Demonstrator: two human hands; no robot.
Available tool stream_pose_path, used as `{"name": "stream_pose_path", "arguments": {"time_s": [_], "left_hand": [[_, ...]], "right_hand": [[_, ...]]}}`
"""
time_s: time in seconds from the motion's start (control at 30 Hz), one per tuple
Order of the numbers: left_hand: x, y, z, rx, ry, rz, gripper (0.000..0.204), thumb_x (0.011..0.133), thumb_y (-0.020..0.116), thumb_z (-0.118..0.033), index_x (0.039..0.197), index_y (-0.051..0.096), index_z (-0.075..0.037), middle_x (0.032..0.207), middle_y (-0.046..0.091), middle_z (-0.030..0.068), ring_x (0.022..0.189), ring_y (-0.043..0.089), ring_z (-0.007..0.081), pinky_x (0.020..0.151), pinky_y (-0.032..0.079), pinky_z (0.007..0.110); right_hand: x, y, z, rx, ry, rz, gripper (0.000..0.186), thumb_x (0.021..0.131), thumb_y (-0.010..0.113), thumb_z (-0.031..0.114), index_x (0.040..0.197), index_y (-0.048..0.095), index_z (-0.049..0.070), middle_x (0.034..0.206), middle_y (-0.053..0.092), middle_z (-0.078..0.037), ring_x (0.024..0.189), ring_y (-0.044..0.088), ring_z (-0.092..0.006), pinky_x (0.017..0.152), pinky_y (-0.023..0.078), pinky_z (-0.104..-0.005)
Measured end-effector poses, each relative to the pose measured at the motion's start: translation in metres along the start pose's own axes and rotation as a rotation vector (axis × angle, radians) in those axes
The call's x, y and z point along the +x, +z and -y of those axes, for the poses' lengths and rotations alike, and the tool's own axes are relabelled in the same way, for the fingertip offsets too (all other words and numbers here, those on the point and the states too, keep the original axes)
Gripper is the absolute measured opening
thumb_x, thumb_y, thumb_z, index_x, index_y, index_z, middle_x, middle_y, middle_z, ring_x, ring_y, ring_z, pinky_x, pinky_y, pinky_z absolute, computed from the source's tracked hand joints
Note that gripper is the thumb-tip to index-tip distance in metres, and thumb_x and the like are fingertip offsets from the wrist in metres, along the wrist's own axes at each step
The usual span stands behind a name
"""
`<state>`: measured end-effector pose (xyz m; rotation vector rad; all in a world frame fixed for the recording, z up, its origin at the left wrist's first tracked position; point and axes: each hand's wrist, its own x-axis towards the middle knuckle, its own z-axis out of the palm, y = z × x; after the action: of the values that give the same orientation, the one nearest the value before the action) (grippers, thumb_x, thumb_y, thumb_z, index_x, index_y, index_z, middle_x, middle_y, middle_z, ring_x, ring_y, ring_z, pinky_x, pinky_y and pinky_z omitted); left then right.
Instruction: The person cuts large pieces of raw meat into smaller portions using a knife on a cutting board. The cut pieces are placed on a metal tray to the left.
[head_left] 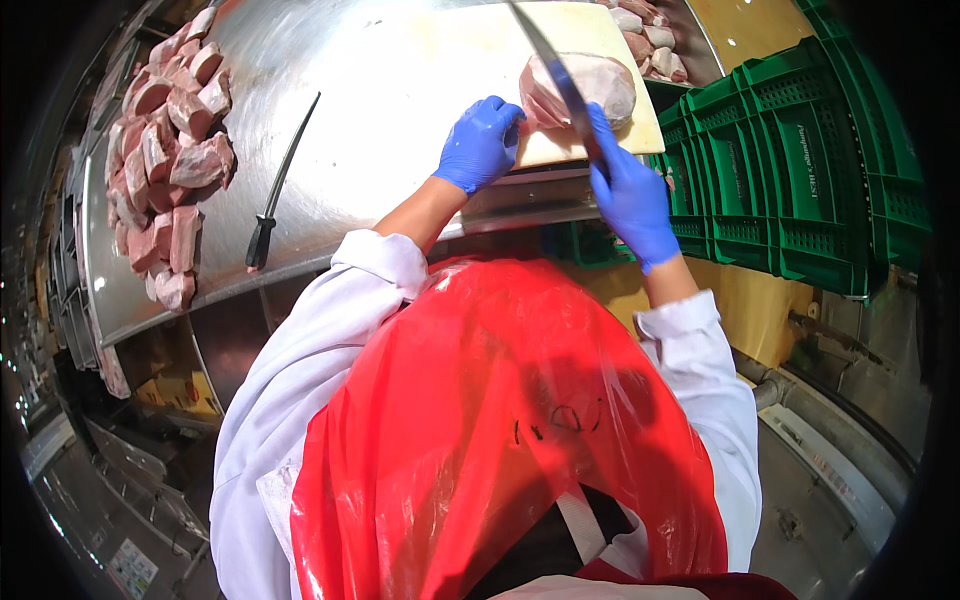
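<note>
A large piece of pale pink raw meat (pixel 612 88) lies at the right end of a cream cutting board (pixel 430 70). My right hand (pixel 637 205), in a blue glove, is closed round the handle of a long knife (pixel 556 72). The blade slants up and left across the view, over the meat; whether it touches is unclear. At the meat's left side, my left hand (pixel 482 148), also blue-gloved, has its fingers curled in at the board's near edge. Whatever those fingertips may hold is hidden.
Many cut meat chunks (pixel 165 150) are heaped on the left of the steel table (pixel 240 240). A black-handled sharpening steel (pixel 288 165) lies beside them. More pieces (pixel 655 40) sit beyond the board at upper right. Green plastic crates (pixel 780 170) stand close on my right.
</note>
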<state>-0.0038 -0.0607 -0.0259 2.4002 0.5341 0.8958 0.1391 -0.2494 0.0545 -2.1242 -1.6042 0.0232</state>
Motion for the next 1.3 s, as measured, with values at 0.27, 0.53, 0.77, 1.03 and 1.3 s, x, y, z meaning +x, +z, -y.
{"name": "stream_pose_path", "arguments": {"time_s": [0.27,0.53,0.77,1.03,1.3], "left_hand": [[0.001,-0.007,0.003,-0.046,-0.015,-0.024,0.007,0.082,0.068,-0.016,0.083,0.067,-0.009,0.08,0.064,0.0129,0.077,0.063,0.0349,0.071,0.051,0.045],[-0.005,-0.047,0.0,0.011,-0.116,0.207,0.023,0.085,0.07,-0.03,0.1,0.07,-0.012,0.079,0.067,0.0108,0.071,0.067,0.0315,0.066,0.053,0.043],[0.015,-0.083,0.032,-0.146,-0.153,0.08,0.039,0.087,0.075,-0.029,0.118,0.066,-0.007,0.073,0.067,0.0078,0.057,0.063,0.0192,0.058,0.051,0.033],[0.05,-0.089,0.067,-0.438,-0.257,-0.091,0.033,0.086,0.075,-0.02,0.113,0.065,-0.002,0.08,0.069,0.0077,0.057,0.06,0.0121,0.056,0.049,0.028],[0.076,-0.04,0.053,-0.727,-0.324,0.026,0.037,0.083,0.076,-0.029,0.102,0.064,0.0,0.084,0.07,0.0124,0.065,0.067,0.019,0.062,0.054,0.033]], "right_hand": [[0.018,-0.001,-0.002,-0.301,-0.061,0.321,0.086,0.086,0.061,0.009,0.16,0.024,0.034,0.073,0.059,-0.016,0.056,0.061,-0.0367,0.054,0.052,-0.0491],[-0.056,-0.034,0.004,-0.158,0.067,0.262,0.082,0.087,0.06,0.006,0.16,0.028,0.027,0.075,0.062,-0.017,0.059,0.062,-0.0382,0.058,0.052,-0.0488],[0.055,0.048,0.058,-0.081,0.292,-0.143,0.074,0.092,0.055,0.013,0.16,0.026,0.02,0.083,0.067,-0.018,0.066,0.064,-0.0377,0.062,0.051,-0.048],[0.01,0.063,0.094,-0.266,0.487,0.104,0.077,0.092,0.053,0.012,0.161,0.021,0.022,0.081,0.066,-0.018,0.067,0.065,-0.0401,0.061,0.053,-0.0528],[-0.068,0.01,0.138,-0.025,0.62,0.176,0.076,0.092,0.053,0.006,0.161,0.025,0.023,0.077,0.063,-0.021,0.058,0.059,-0.0385,0.058,0.049,-0.0475]]}}
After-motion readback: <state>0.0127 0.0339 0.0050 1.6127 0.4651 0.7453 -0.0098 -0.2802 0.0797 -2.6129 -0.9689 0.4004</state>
